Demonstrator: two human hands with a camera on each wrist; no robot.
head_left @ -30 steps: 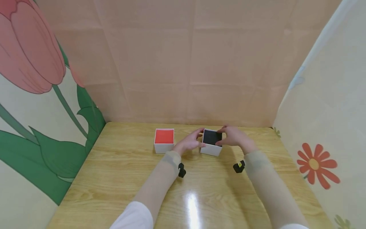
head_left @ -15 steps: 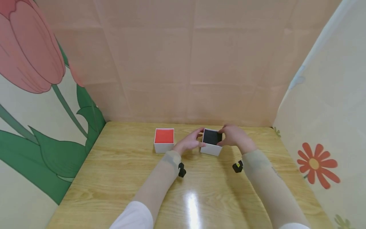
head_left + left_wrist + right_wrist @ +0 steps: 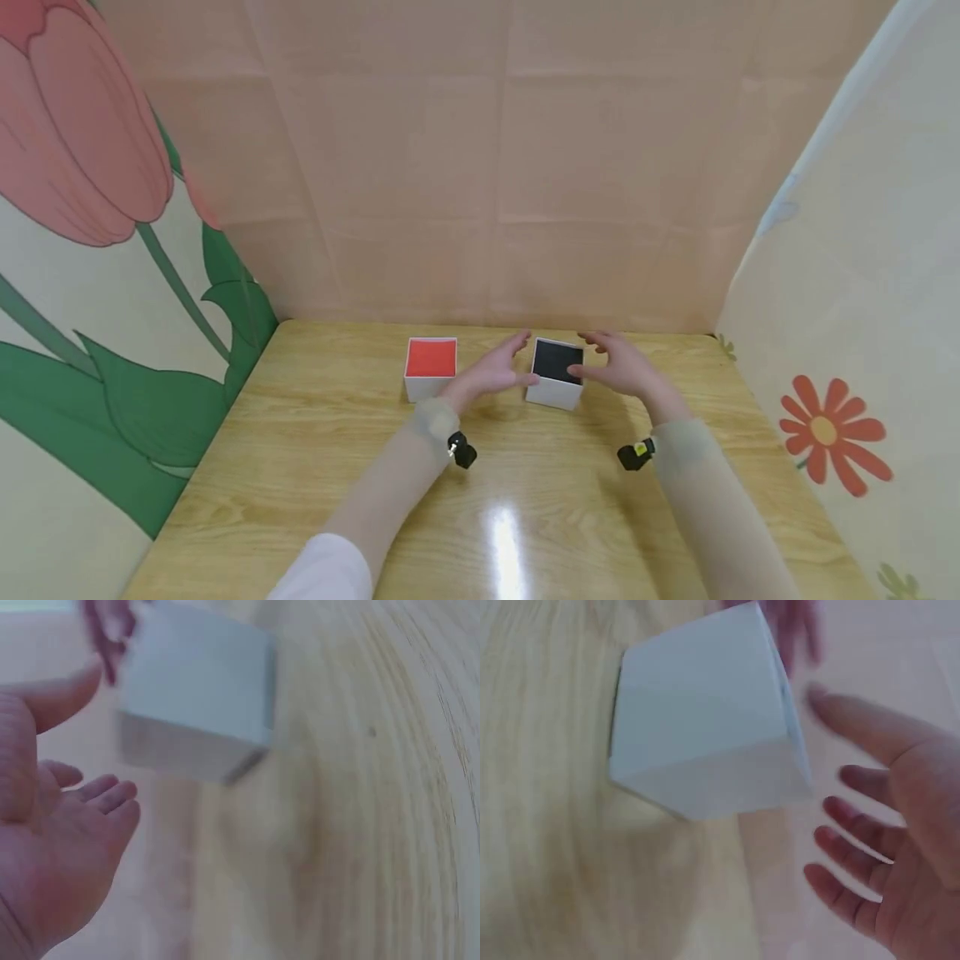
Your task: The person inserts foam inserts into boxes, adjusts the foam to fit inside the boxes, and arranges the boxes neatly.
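Note:
A white square box with a black top surface or inside (image 3: pixel 557 362) stands on the wooden table, turned slightly. My left hand (image 3: pixel 491 372) is at its left side, fingers spread and apart from the wall in the left wrist view. On the other side is my right hand (image 3: pixel 621 367), its fingers loosely extended, its thumb over the box's right edge in the head view. The right wrist view shows the box's plain white walls (image 3: pixel 705 697) with a gap to my right fingers. Neither hand holds anything.
Left of my left hand stands a second white box with a red top (image 3: pixel 431 358). The wooden table (image 3: pixel 337 433) ends at a peach cloth backdrop (image 3: pixel 480 167). Flower-printed panels rise on both sides.
Both hands have loosened from the black-topped box and moved slightly outward, with fingers opening. The two boxes stay practically where they were.

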